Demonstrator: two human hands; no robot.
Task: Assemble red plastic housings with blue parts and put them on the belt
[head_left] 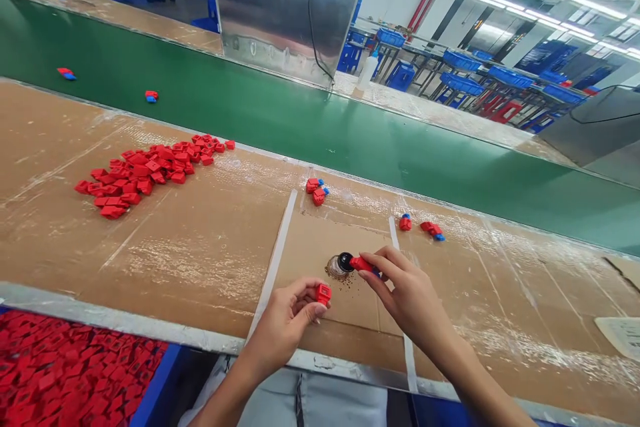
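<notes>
Red part [323, 293] pinched in left hand [285, 321], tool [354, 263] gripped by right hand [407, 295], blue bin [156, 379] holds pieces [60, 373].

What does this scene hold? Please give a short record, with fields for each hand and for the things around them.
bench: covered with taped cardboard
left hand: pinches a small red part
right hand: holds a red-handled tool, black head at a worn spot
on bench: pile of red parts; red-and-blue pieces
conveyor belt: green, carries two small pieces
blue bin: full of red parts
</notes>
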